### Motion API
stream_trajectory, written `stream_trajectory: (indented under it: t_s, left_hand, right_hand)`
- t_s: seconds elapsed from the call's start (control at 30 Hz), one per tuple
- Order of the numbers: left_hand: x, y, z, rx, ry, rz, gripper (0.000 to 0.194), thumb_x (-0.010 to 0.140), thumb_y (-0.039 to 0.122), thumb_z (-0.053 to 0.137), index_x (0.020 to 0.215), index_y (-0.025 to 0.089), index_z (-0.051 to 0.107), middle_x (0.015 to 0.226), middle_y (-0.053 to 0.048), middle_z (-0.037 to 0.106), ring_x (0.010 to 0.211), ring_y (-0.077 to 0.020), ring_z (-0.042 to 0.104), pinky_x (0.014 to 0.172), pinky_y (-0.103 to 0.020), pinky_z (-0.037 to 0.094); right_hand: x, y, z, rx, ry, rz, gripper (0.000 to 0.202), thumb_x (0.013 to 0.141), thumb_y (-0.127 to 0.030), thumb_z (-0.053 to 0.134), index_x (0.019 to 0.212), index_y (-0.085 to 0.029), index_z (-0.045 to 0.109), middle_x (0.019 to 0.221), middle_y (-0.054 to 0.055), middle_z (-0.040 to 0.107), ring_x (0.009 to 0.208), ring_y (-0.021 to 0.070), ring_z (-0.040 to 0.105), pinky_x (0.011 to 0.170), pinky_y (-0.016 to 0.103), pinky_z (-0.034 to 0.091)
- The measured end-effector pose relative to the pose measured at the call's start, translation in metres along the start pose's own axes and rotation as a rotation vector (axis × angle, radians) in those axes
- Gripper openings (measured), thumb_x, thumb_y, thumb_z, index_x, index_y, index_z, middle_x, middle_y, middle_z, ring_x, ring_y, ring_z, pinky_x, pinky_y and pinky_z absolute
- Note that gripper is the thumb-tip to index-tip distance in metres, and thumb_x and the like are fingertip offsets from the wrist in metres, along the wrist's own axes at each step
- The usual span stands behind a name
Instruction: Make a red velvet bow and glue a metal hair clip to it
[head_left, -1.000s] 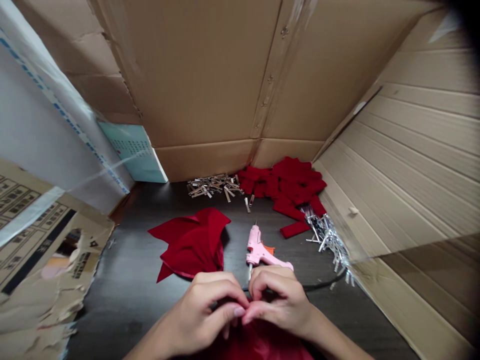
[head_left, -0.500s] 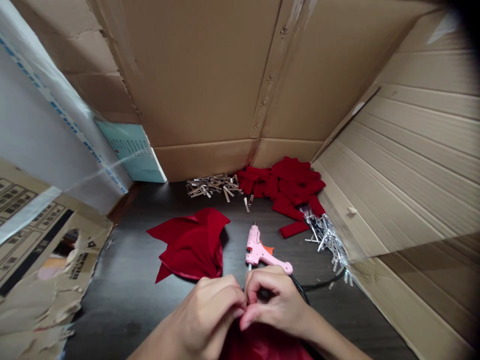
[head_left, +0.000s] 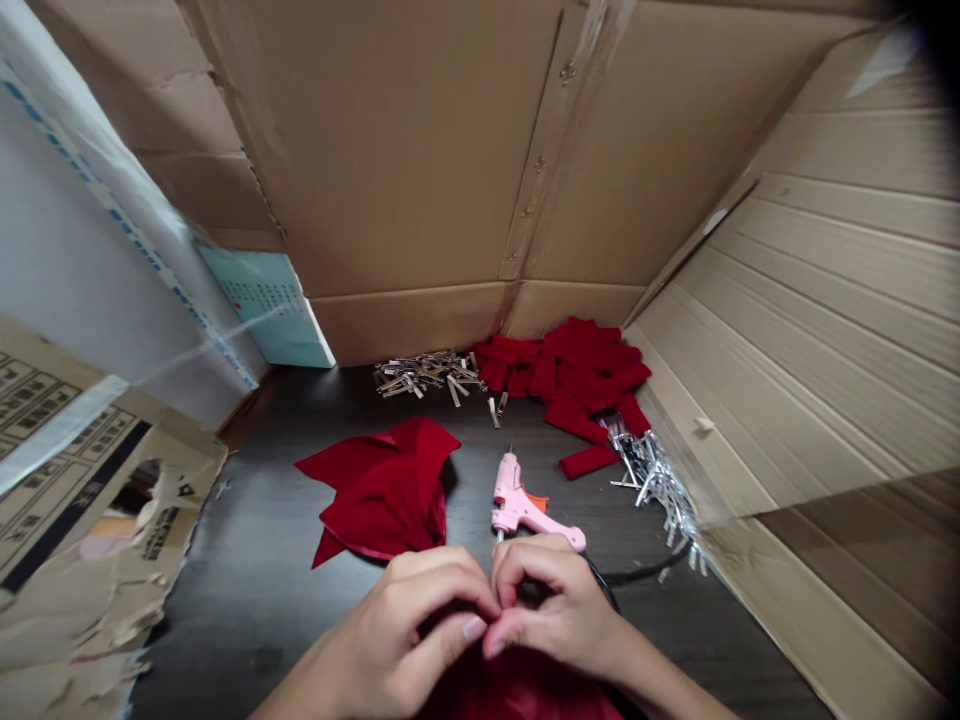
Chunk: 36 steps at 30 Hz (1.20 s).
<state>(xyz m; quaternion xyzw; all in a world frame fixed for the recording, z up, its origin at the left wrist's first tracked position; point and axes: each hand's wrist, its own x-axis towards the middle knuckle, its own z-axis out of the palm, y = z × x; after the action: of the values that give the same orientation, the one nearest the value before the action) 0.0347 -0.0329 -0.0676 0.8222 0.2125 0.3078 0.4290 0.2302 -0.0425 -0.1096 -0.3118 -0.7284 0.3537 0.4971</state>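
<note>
My left hand (head_left: pixel 420 630) and my right hand (head_left: pixel 551 605) meet at the bottom centre, fingertips pinched together and touching. Both are closed on the gathered top of a dark red cloth (head_left: pixel 525 688), which hangs below them and runs out of the frame. The exact spot they pinch is hidden by the fingers. Just beyond my right hand lies a pink glue gun (head_left: pixel 516 500) with an orange trigger, its nozzle pointing away. A folded red velvet piece (head_left: pixel 394 490) rests on the dark table (head_left: pixel 247 560), beyond my left hand.
Metal clips (head_left: pixel 427 375) lie in a pile at the back, beside a heap of red fabric strips (head_left: pixel 592 365). Silver twist ties (head_left: pixel 660 485) spread along the right cardboard wall (head_left: pixel 840 330). A black cable (head_left: pixel 645 573) runs from behind my right hand. Torn cardboard (head_left: pixel 97 520) stands left.
My left thumb has shifted a little, and its nail now shows more. My right hand and the things on the table look nearly the same.
</note>
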Motion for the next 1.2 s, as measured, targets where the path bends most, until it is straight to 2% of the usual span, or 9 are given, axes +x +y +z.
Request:
stream_trajectory:
  t_s: [0.33, 0.53, 0.8, 1.03, 1.2]
  left_hand:
    - [0.004, -0.003, 0.000, 0.123, 0.028, 0.143, 0.012, 0.089, 0.009, 0.053, 0.090, 0.014, 0.063, 0.079, -0.006, 0.064, 0.071, -0.0122, 0.058, 0.065, -0.020, 0.042]
    - [-0.003, -0.007, 0.001, 0.226, -0.065, 0.094, 0.011, 0.091, 0.010, 0.046, 0.091, 0.016, 0.055, 0.085, -0.005, 0.061, 0.076, -0.0132, 0.055, 0.066, -0.024, 0.036]
    - [-0.004, -0.005, 0.005, 0.232, -0.015, 0.071, 0.011, 0.091, 0.008, 0.044, 0.091, 0.017, 0.049, 0.083, -0.003, 0.057, 0.072, -0.0117, 0.049, 0.065, -0.023, 0.033]
    - [-0.006, -0.005, 0.008, 0.200, -0.010, 0.064, 0.013, 0.090, 0.006, 0.043, 0.092, 0.018, 0.048, 0.084, -0.003, 0.056, 0.074, -0.0125, 0.049, 0.065, -0.024, 0.034]
    - [-0.004, -0.007, 0.009, 0.188, 0.006, 0.055, 0.013, 0.090, 0.007, 0.043, 0.094, 0.018, 0.048, 0.083, -0.004, 0.056, 0.072, -0.0128, 0.049, 0.064, -0.024, 0.035]
  right_hand:
    - [-0.001, 0.002, -0.001, -0.040, -0.025, 0.037, 0.054, 0.074, -0.066, 0.064, 0.057, -0.015, 0.054, 0.053, 0.000, 0.058, 0.050, 0.0097, 0.049, 0.050, 0.022, 0.037]
    - [-0.001, 0.000, -0.001, -0.064, -0.056, 0.069, 0.055, 0.072, -0.067, 0.063, 0.058, -0.015, 0.055, 0.053, -0.001, 0.057, 0.049, 0.0089, 0.046, 0.048, 0.022, 0.033]
    - [0.000, 0.000, 0.000, -0.057, -0.034, 0.046, 0.053, 0.073, -0.064, 0.065, 0.057, -0.015, 0.054, 0.052, -0.001, 0.057, 0.049, 0.0084, 0.045, 0.049, 0.022, 0.032]
    - [-0.001, 0.001, -0.001, -0.012, -0.048, 0.087, 0.053, 0.070, -0.064, 0.068, 0.056, -0.015, 0.054, 0.052, -0.001, 0.056, 0.048, 0.0085, 0.044, 0.047, 0.022, 0.030]
    - [-0.004, 0.002, 0.006, -0.009, -0.059, 0.041, 0.053, 0.071, -0.065, 0.066, 0.058, -0.016, 0.054, 0.052, -0.002, 0.055, 0.048, 0.0078, 0.041, 0.047, 0.022, 0.029]
